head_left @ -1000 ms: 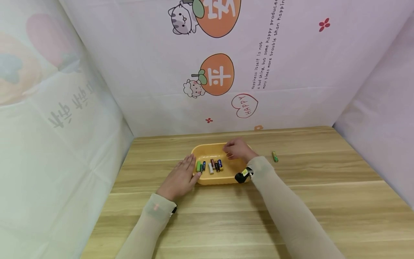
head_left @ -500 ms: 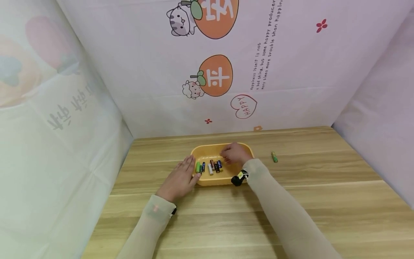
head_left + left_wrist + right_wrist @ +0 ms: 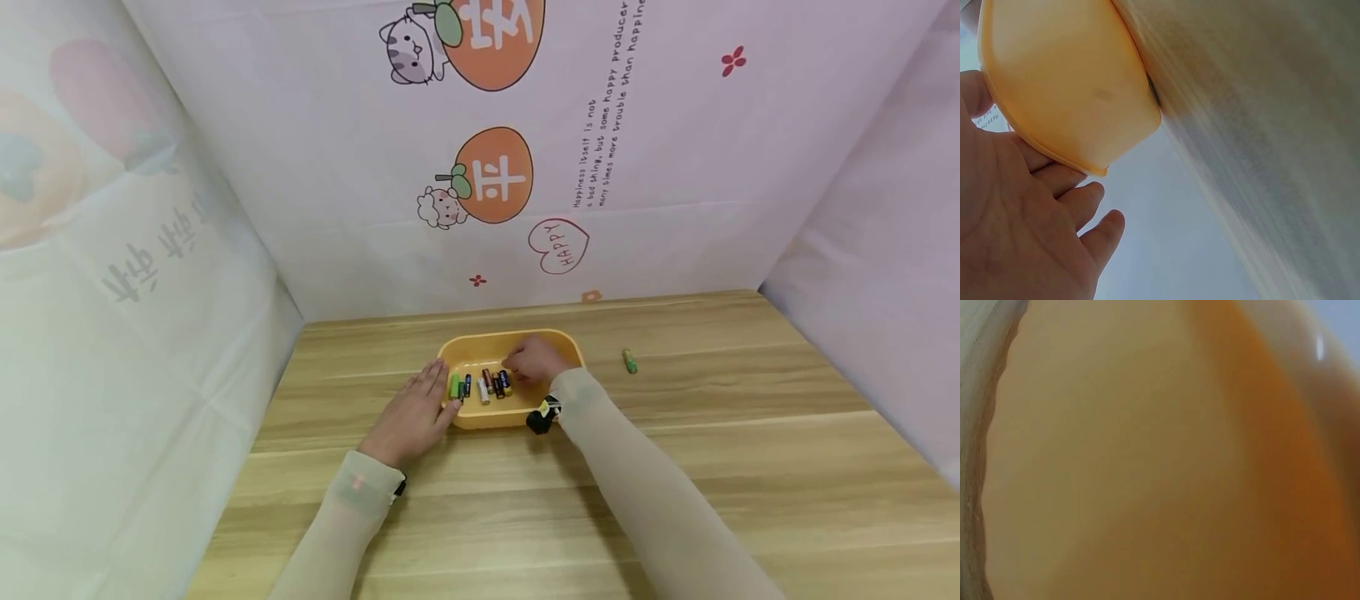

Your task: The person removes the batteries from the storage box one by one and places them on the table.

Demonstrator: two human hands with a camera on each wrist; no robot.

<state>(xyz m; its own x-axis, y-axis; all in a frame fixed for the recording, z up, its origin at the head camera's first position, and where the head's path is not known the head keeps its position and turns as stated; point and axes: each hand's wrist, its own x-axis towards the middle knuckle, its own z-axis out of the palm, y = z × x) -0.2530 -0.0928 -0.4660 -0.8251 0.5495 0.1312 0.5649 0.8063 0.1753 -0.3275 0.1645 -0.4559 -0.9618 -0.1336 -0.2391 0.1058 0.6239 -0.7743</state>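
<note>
A yellow plastic tray (image 3: 491, 420) stands on the table with several batteries lying in it. At its left end are a bright green battery (image 3: 454, 387) and a small dark blue one (image 3: 468, 385). Nearer the middle lie a white battery (image 3: 483, 392), a brown one, a black one and a larger dark blue battery (image 3: 505, 382). My left hand (image 3: 408, 417) rests on the tray's left rim with fingers extended; its palm and fingertips show in the left wrist view. My right hand (image 3: 536, 362) reaches into the tray, fingers bent, close to the larger dark blue battery. Its fingertips are partly hidden.
A green and yellow battery (image 3: 629, 361) lies on the wooden table (image 3: 712, 433), right of the tray. Printed white cloth (image 3: 652, 167) hangs behind the table and along both sides. The tray wall (image 3: 1116, 425) fills most of the right wrist view.
My right hand has moved left and lower inside the tray, toward the larger dark blue battery. The left hand stays on the rim, and the batteries keep their arrangement.
</note>
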